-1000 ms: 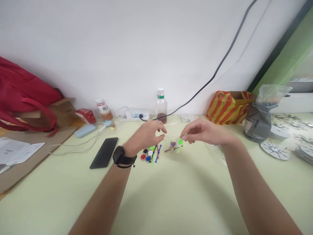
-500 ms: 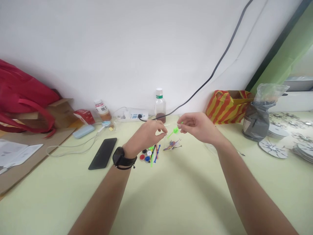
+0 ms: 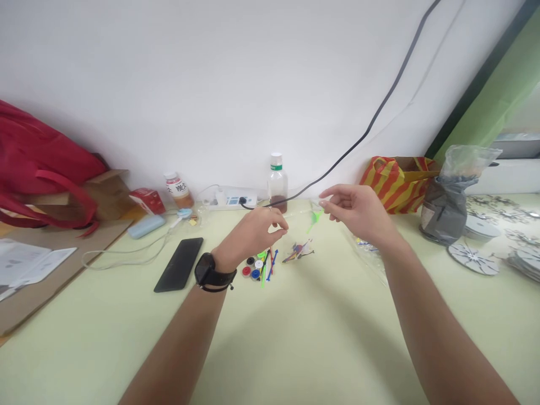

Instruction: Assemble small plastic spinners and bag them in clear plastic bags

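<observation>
My left hand, with a black watch on its wrist, is closed in a pinch at the edge of a clear plastic bag. The bag stretches across to my right hand, whose thumb and fingers pinch its other side. A bright green plastic piece shows at the bag, close below my right fingertips. Below my left hand lie small coloured discs and thin coloured sticks. Between the hands, on the table, sits a small packet of coloured pieces.
A black phone lies left. Along the wall stand a labelled bottle, a power strip and a clear bottle. To the right are a striped bag, a grey bag and white discs. A black cable hangs across.
My right hand has moved right and slightly up, and the green piece has shifted right with it. The clear plastic between the hands shows more stretched out. My left hand has barely moved.
</observation>
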`<state>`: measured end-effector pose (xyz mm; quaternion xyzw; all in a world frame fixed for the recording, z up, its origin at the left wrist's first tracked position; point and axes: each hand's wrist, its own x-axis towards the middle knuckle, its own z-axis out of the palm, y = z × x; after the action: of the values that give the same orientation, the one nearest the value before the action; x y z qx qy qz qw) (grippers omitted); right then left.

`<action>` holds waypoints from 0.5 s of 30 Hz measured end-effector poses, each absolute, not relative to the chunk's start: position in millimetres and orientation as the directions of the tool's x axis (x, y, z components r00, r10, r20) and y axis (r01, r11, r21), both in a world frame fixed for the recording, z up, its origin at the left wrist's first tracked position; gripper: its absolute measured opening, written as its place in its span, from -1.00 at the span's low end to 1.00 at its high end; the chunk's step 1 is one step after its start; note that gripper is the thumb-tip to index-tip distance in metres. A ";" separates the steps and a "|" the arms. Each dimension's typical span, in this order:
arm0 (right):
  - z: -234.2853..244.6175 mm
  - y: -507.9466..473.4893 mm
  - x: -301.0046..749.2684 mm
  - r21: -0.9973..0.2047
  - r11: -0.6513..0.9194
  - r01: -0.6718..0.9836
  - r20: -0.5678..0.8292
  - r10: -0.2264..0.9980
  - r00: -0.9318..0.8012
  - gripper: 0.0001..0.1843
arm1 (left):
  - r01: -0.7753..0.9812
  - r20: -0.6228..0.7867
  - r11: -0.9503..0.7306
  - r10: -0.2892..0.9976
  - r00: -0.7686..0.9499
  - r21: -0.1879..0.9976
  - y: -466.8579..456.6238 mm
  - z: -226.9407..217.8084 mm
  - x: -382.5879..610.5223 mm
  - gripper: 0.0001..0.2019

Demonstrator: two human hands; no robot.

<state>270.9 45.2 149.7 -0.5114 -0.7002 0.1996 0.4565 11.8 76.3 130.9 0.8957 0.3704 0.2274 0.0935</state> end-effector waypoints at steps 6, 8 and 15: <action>142.8 48.7 255.6 -0.829 0.341 0.444 0.357 0.933 -0.050 -0.85 | 0.613 0.354 -0.720 0.694 0.627 0.326 76.3 130.1 12.8 -0.85; 138.7 50.7 249.7 -0.837 0.333 0.434 0.351 0.936 -0.040 -0.87 | 0.607 0.351 -0.725 0.688 0.635 0.325 76.4 130.6 12.6 -0.84; 145.7 47.5 254.4 -0.772 0.442 0.457 0.544 0.831 0.114 -0.83 | 0.617 0.342 -0.713 0.701 0.625 0.334 77.4 132.4 10.9 -0.84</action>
<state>254.4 47.5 145.7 -0.5002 -0.6439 0.1692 0.5538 10.9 77.4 132.4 0.8967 0.3675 0.2287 0.0925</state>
